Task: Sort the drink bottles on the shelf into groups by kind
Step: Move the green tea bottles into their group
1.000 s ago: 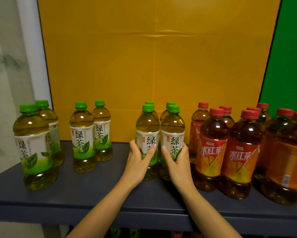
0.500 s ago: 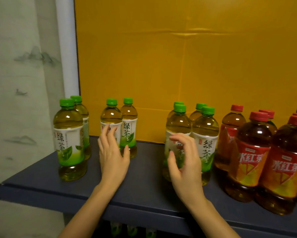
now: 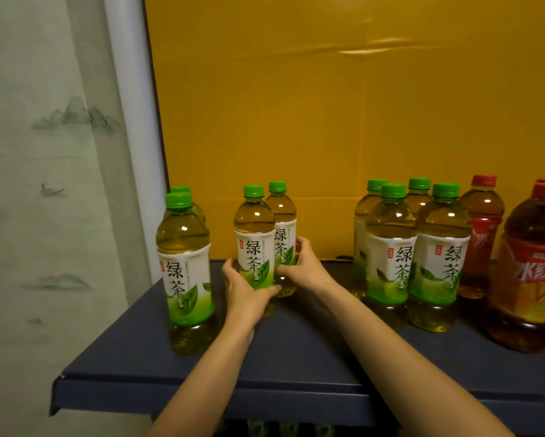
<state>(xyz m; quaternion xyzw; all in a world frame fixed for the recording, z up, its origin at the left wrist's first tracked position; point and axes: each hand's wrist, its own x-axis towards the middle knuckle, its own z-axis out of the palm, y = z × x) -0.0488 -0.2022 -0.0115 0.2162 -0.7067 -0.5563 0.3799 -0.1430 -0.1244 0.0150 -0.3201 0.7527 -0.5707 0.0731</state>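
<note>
We are gathering green teas; our left hand (image 3: 247, 293) wraps the front green tea bottle (image 3: 254, 234), our right hand (image 3: 305, 269) the rear bottle (image 3: 283, 216), on the shelf (image 3: 296, 357); next, we judge, slide both upright toward the 4 green teas (image 3: 390, 247).

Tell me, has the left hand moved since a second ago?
Yes. The left hand went left along the shelf, from the four green tea bottles beside the red tea bottles to the front bottle of the middle pair, which it now grips.
</note>
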